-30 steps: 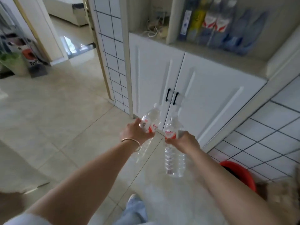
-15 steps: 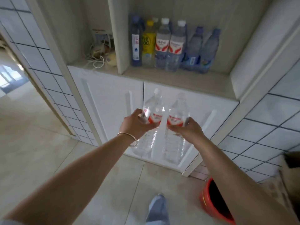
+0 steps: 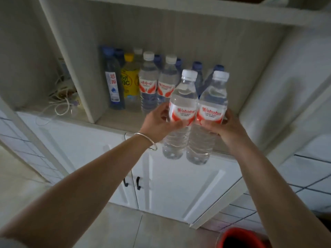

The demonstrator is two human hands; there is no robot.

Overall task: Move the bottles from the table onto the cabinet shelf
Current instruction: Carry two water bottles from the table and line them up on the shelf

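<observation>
While two full, likely heavy bottles [image 3: 194, 115] are being gripped at their labels, the left hand [image 3: 159, 122] and right hand [image 3: 221, 127] are being closed around one each; the smooth plastic is being judged slippery.

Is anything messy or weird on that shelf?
Mostly tidy: the shelved bottles stand upright in rows. The odd spot is the left compartment, where a tangled white cord lies in a heap, one loop drooping over the shelf edge.

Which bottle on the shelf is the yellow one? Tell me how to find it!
Look at the cabinet shelf above the white doors, where bottles stand in a row. The yellow bottle is second from the left, beside a dark blue bottle. Only it has a yellow cap and label.
</observation>
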